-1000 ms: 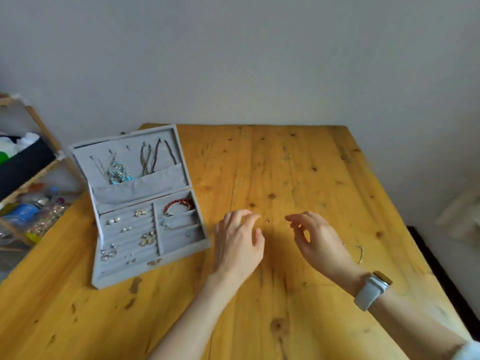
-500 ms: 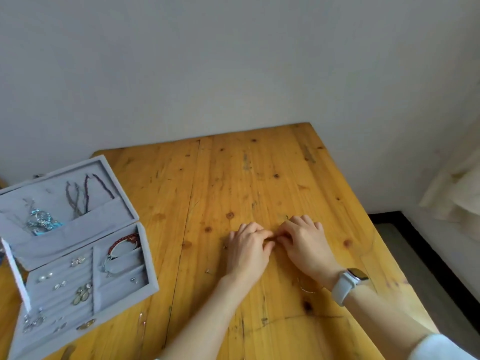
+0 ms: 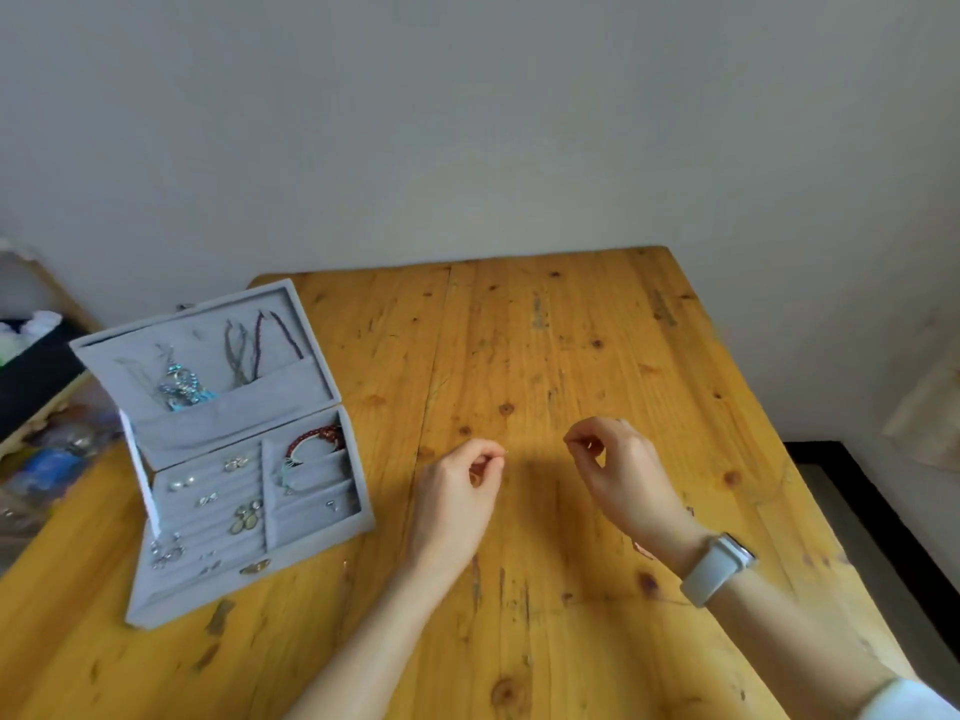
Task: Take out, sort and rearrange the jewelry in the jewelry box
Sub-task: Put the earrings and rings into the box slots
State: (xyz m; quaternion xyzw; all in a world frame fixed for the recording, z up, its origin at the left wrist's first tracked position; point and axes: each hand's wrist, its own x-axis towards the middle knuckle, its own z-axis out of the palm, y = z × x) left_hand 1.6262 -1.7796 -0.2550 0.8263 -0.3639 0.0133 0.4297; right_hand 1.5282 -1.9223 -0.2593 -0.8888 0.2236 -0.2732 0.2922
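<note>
Both hands have drawn apart over the wooden table [image 3: 545, 330]: half a second ago they were pressed together, fingertip to fingertip, and now the left hand [image 3: 460, 491] and the right hand [image 3: 621, 472] hover well apart, each with thumb and forefinger pinched as if on the ends of something very fine, though whether a thin chain runs between them is too small to tell. My judgement is that a fine piece has been picked up and is being stretched out for sorting, while the jewelry box [image 3: 311, 532] stands open at the left with earrings, a red bracelet [image 3: 311, 439] and hanging necklaces inside.
</note>
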